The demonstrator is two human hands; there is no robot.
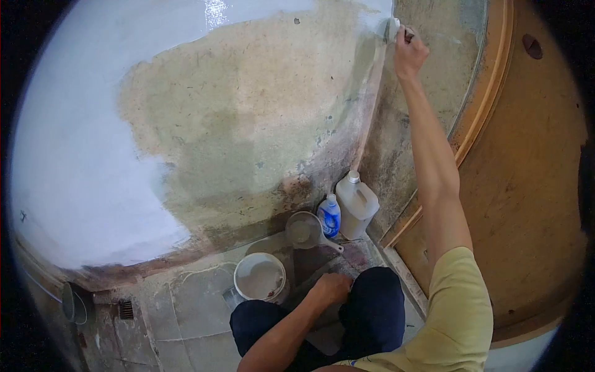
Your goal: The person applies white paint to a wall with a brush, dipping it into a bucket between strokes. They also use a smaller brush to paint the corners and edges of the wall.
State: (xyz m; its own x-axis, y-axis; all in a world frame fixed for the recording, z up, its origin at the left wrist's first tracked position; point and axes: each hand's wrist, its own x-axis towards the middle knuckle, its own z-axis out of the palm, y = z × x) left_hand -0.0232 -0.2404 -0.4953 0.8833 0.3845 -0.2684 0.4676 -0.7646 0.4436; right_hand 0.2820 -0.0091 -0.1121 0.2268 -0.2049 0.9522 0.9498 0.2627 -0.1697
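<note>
Raised to the wall corner at the upper right, my right hand [411, 51] is closed around the handle of a paintbrush [394, 28]. The brush's pale head touches the corner where fresh white paint [372, 23] meets the bare wall. My left hand [333, 287] rests low against my knee with its fingers curled; nothing shows in it. Left of that hand, a white bucket [237, 273] stands on the floor with pale contents inside. A stained, unpainted patch of wall [242, 124] fills the middle, with glossy white paint [80, 155] around its left and top.
A plastic dipper [304, 230], a blue-labelled bottle [330, 217] and a translucent jug [357, 208] stand in the corner. A brown door [527, 186] with an orange frame lies to the right. At lower left are a dark pail [75, 302] and a floor drain [126, 309].
</note>
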